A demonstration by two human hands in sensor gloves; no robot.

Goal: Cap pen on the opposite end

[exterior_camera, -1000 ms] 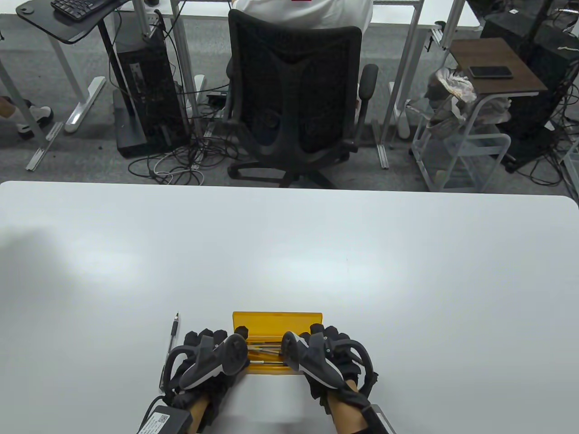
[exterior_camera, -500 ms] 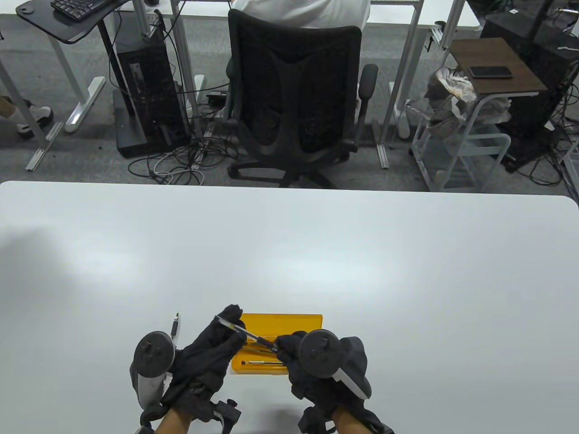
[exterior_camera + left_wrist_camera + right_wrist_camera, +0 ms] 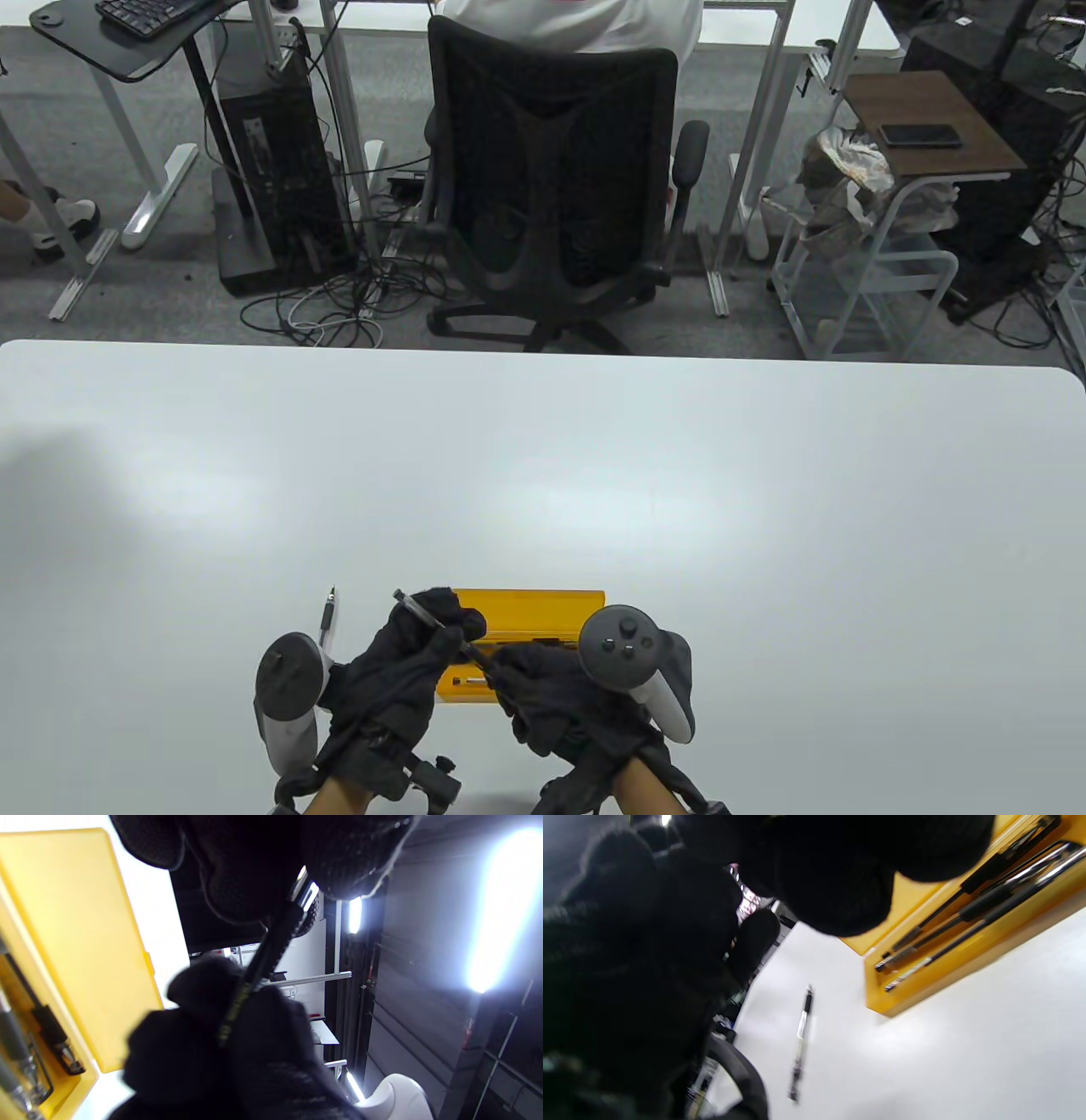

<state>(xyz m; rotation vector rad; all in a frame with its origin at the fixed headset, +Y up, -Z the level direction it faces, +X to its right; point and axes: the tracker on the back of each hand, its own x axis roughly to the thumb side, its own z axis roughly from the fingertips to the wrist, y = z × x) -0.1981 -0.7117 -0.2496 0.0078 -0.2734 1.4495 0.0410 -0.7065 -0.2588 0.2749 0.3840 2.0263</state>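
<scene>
Fingers of both gloved hands pinch one pen (image 3: pixel 441 629), held slanted in the air above the near edge of the table (image 3: pixel 543 475): the left hand (image 3: pixel 399 671) grips its upper, clear part, the right hand (image 3: pixel 551 696) its dark lower end. Just behind them lies an open yellow case (image 3: pixel 530 609) holding more pens (image 3: pixel 967 914). Another pen (image 3: pixel 326 624) lies on the table left of the left hand. No writing is legible on any of them.
</scene>
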